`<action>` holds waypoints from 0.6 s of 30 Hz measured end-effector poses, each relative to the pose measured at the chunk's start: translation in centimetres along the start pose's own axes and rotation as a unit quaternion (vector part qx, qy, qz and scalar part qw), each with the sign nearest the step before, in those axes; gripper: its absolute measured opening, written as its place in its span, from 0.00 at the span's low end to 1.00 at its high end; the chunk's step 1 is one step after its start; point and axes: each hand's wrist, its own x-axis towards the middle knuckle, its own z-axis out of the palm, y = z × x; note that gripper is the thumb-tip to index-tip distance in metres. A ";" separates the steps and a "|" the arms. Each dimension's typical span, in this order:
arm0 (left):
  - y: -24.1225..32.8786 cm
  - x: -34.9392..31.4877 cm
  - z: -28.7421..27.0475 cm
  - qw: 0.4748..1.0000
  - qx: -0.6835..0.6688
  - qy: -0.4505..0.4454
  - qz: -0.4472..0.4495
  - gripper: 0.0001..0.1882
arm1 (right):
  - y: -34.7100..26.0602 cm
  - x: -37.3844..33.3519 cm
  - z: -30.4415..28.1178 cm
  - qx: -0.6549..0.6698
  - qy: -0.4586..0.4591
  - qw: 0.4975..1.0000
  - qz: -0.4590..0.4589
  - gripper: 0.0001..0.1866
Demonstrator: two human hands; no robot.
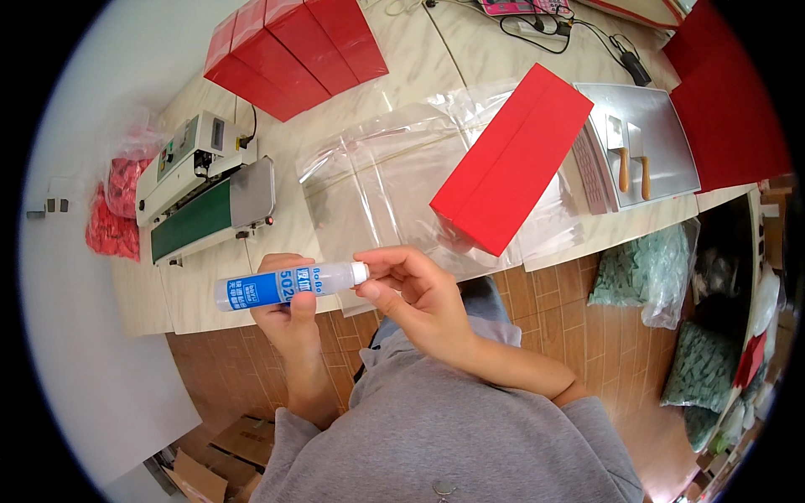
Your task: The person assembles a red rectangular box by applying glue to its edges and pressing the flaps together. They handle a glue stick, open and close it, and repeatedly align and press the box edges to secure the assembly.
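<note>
A clear glue bottle [331, 277] with a blue label and a white cap lies level across the front of my body. My left hand [289, 323] is wrapped round its labelled body, thumb on the near side. At the bottle's other end, the fingers of my right hand [419, 302] pinch the white cap [360, 272]. The cap sits on the bottle. Beyond my hands, a long red box [516, 159] rests at a slant on sheets of clear plastic film [377, 180] spread over the table.
At left stands a sealing machine [205, 193] with a green belt; red packs [117, 210] lie beyond it. Wrapped red boxes [293, 54] stand at the back. Two wooden-handled scrapers [623, 168] lie on a grey tray [671, 126] at right. Cables [537, 29] run along the far edge.
</note>
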 end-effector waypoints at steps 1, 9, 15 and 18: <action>-0.1 0.0 -0.2 0.999 0.039 -0.010 0.025 0.31 | 0.0 0.1 0.0 -0.009 -0.003 1.000 0.004 0.15; 1.0 -0.1 0.3 0.991 -0.092 -0.035 -0.087 0.28 | 0.5 -0.1 0.0 0.036 0.004 0.999 0.021 0.13; -0.5 -1.5 0.9 0.900 -0.326 -0.062 -0.284 0.28 | -1.0 0.3 0.1 -0.036 0.011 0.998 -0.044 0.12; -1.9 -2.6 1.3 0.818 -0.456 -0.054 -0.346 0.27 | -1.1 0.5 0.4 -0.094 0.012 0.990 -0.102 0.13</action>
